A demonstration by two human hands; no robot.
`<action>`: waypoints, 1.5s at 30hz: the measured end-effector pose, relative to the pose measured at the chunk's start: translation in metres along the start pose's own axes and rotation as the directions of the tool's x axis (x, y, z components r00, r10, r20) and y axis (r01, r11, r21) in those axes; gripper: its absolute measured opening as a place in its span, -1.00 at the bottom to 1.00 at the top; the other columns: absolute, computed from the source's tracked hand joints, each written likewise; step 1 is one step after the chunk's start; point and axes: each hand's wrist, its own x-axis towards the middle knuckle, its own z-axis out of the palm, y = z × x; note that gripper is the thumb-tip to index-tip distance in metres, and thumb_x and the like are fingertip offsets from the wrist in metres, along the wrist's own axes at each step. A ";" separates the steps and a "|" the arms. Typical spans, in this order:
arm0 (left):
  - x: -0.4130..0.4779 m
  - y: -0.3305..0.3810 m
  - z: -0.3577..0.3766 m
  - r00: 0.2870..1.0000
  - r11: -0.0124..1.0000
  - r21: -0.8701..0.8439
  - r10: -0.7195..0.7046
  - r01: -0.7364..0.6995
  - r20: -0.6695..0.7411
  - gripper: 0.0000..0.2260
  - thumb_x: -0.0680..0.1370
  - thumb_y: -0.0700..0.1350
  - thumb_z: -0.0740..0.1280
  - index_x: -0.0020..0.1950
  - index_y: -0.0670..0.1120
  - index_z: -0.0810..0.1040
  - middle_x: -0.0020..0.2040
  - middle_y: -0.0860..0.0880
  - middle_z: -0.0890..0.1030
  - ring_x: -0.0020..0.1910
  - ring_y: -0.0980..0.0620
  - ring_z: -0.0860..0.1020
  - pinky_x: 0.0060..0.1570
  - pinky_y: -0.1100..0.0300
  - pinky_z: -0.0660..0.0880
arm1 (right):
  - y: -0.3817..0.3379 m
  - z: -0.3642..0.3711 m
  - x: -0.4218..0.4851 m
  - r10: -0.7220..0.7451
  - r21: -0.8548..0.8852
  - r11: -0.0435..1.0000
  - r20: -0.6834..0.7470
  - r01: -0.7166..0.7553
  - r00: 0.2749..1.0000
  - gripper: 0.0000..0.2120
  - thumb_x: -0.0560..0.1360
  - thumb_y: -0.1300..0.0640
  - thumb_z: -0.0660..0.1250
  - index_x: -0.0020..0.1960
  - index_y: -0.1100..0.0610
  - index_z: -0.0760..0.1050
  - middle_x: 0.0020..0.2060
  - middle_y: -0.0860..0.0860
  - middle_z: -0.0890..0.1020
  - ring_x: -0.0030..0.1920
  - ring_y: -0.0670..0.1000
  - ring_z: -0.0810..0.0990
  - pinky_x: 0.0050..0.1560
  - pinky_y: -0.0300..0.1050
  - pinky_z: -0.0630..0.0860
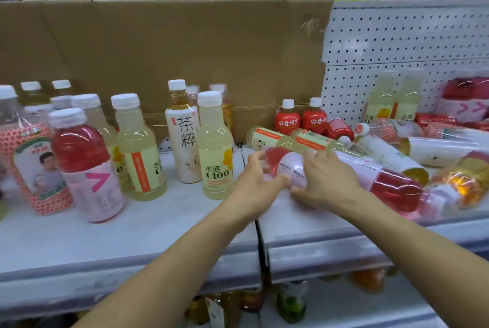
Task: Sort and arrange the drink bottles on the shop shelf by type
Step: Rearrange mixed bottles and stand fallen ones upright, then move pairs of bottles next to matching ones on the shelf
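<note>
A red drink bottle with a pale pink label (pixel 289 166) lies on its side on the white shelf (pixel 164 224). My left hand (pixel 255 179) and my right hand (pixel 324 178) both grip it, fingers curled round its body. On the left, upright bottles stand in groups: a matching red one (pixel 87 166), pale yellow C100 bottles (pixel 215 148), and a tea bottle (pixel 184 129). On the right, several bottles lie in a jumbled pile, among them another red one (pixel 391 186) and pale yellow ones (pixel 304 140). Two small red bottles (pixel 300 118) stand behind the pile.
A large cardboard sheet (pixel 158 58) backs the left of the shelf, with white pegboard (pixel 407 36) to its right. A dark gap (pixel 260 243) divides the two shelf boards. More bottles sit on the lower shelf (pixel 291 304). Goods fill the top shelf.
</note>
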 end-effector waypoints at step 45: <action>0.095 -0.006 -0.001 0.833 0.919 0.394 0.232 -0.019 -0.502 -0.12 0.50 -0.02 0.48 0.58 -0.04 -0.07 0.55 -0.08 0.15 0.48 -0.10 0.31 0.44 -0.10 0.32 | 0.027 -0.057 0.179 -0.155 0.782 0.586 -0.148 0.211 0.977 -0.65 0.39 -0.04 0.53 -0.03 0.21 0.57 -0.17 0.07 0.65 -0.18 0.04 0.64 -0.22 -0.10 0.54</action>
